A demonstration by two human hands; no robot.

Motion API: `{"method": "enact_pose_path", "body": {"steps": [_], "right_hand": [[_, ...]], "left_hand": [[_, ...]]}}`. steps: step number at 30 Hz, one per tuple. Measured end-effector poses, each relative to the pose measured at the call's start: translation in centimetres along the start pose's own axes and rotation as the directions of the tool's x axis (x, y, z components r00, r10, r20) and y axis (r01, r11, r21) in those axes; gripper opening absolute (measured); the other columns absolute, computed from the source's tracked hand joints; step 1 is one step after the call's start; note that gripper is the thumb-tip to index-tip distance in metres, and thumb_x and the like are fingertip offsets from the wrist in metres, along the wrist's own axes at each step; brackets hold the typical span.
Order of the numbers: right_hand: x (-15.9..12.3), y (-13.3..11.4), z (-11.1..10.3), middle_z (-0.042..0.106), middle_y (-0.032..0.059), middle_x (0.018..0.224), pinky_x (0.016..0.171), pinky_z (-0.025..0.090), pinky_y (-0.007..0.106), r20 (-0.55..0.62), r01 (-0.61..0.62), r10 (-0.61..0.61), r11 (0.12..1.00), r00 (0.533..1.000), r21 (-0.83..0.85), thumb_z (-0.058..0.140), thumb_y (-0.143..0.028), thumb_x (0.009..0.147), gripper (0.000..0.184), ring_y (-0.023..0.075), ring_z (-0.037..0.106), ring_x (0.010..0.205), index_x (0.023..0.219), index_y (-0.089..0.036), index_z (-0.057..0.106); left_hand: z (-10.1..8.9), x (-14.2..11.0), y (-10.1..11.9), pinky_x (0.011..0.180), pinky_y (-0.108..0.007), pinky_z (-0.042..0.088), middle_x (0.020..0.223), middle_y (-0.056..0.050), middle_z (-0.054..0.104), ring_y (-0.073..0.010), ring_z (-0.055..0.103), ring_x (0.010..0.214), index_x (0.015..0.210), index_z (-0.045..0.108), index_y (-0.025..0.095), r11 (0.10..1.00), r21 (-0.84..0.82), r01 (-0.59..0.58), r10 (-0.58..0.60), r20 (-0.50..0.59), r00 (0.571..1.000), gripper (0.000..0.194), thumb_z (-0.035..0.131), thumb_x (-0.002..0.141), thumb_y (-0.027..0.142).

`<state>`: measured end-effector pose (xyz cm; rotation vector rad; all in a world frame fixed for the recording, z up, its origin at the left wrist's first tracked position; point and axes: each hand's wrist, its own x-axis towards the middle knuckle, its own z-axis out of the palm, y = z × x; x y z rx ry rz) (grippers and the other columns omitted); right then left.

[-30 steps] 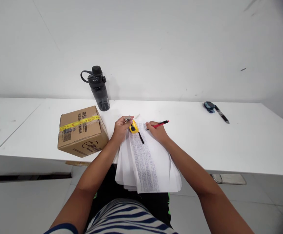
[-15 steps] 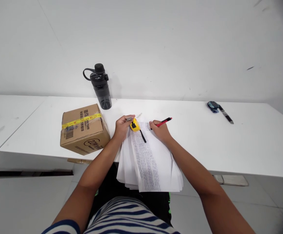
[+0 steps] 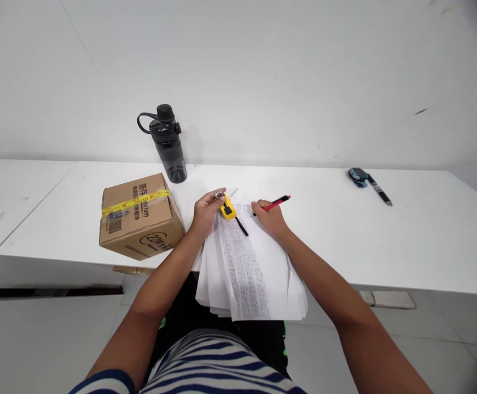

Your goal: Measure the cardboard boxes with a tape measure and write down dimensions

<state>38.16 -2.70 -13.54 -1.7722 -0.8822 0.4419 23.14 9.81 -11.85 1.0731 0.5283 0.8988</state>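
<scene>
My left hand (image 3: 207,210) is closed on a yellow tape measure (image 3: 228,209), held above the top of the papers. A black wrist strap hangs from the tape measure over the top sheet. In my right hand (image 3: 270,218) is a red and black pen (image 3: 277,203), its tip close to the top sheet. The stack of paper sheets (image 3: 277,279) overhangs the table's front edge. Dense handwriting covers a band on the left and middle of the top sheet; its right side is blank.
Left of my left arm sits a taped cardboard box (image 3: 142,213). Behind it stands a dark water bottle (image 3: 168,145). A watch-like device with a black strap (image 3: 358,175) lies at the far right of the white table (image 3: 386,246), before a white wall.
The tape measure has turned a little in my left hand, and its strap has shifted slightly. My right hand still holds the pen at nearly the same spot. The whole view has shifted slightly.
</scene>
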Motion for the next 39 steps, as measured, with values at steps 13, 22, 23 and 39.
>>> {"method": "enact_pose_path", "body": {"steps": [13, 22, 23, 39], "right_hand": [[-0.1, -0.3, 0.0, 0.036, -0.0037, 0.052, 0.057, 0.033, 0.031, -0.029, -0.002, 0.001, 1.0, 1.0, -0.01, 0.054, -0.043, 0.08, 0.035, 0.0146, 0.037, 0.058, 0.053, -0.023, 0.045], [0.0, 0.1, 0.0, 0.039, -0.0032, 0.054, 0.059, 0.035, 0.03, -0.011, -0.001, 0.001, 1.0, 1.0, -0.01, 0.055, -0.046, 0.084, 0.037, 0.0147, 0.04, 0.059, 0.057, -0.022, 0.051], [0.0, 0.1, 0.0, 0.04, -0.0031, 0.054, 0.059, 0.035, 0.03, -0.009, 0.003, -0.003, 1.0, 1.0, -0.013, 0.055, -0.048, 0.084, 0.037, 0.0148, 0.041, 0.059, 0.057, -0.022, 0.051], [0.6, -0.2, 0.7, 0.059, 0.0064, 0.105, 0.074, 0.044, 0.034, -0.148, 0.107, -0.144, 0.966, 0.978, -0.234, 0.059, -0.031, 0.089, 0.023, 0.0182, 0.054, 0.084, 0.11, -0.022, 0.059]], "left_hand": [[0.2, -0.2, 0.0, 0.083, -0.033, 0.049, 0.082, -0.002, 0.073, -0.017, 0.063, 0.081, 0.091, 0.078, 0.02, 1.0, 0.02, 0.006, -0.006, 0.001, 1.0, 0.029, 0.083, 0.064, 0.028], [0.2, 0.0, 0.0, 0.079, -0.031, 0.051, 0.088, -0.003, 0.074, -0.0177, 0.064, 0.085, 0.09, 0.076, 0.02, 0.999, 0.047, 0.009, -0.008, -0.021, 1.0, 0.034, 0.084, 0.062, 0.036], [0.2, 0.0, -0.1, 0.079, -0.031, 0.051, 0.087, -0.003, 0.074, -0.0169, 0.064, 0.084, 0.09, 0.076, 0.02, 0.999, 0.047, 0.008, -0.007, -0.031, 0.999, 0.033, 0.084, 0.062, 0.036], [1.2, -4.2, 0.7, 0.098, -0.044, 0.044, 0.098, -0.006, 0.078, -0.0261, 0.067, 0.097, 0.086, 0.081, 0.025, 0.776, 0.412, -0.478, 0.353, 0.344, 0.87, 0.01, 0.074, 0.081, 0.028]]}}
